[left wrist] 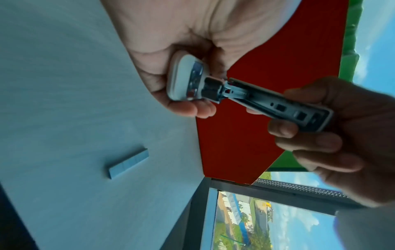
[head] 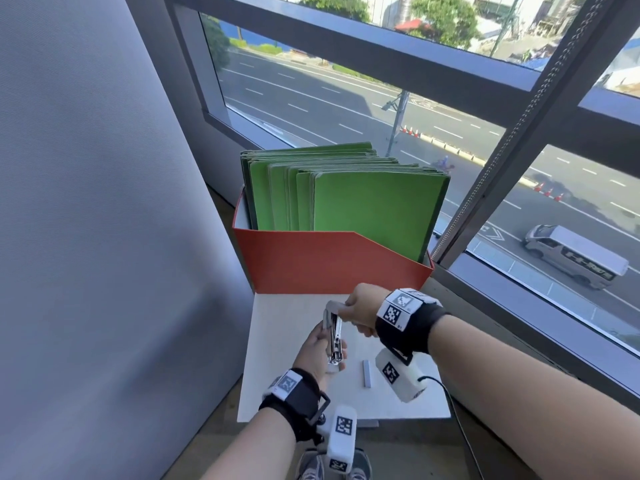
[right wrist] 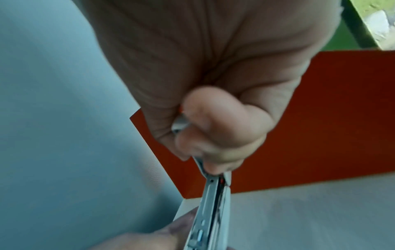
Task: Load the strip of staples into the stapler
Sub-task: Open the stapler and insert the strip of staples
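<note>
Left hand [head: 317, 351] gripping base of small white-and-metal stapler [head: 333, 337]; right hand [head: 362, 315] pinching its white top cover, swinging it open. Grey staple strip [head: 367, 373] lying on white worktop [head: 277, 375], just beside. Advice: holding base steady, opening cover fully before fetching strip.

**Colours at the window desk**

A silver metal stapler with white plastic shell [head: 333, 336]; a grey strip of staples [head: 367, 373] on the white tabletop [head: 277, 375]. Far: a red-orange cardboard box [head: 329, 265] with green folders [head: 363, 199]. Black-and-white checkered wrist tags [head: 394, 311].
</note>
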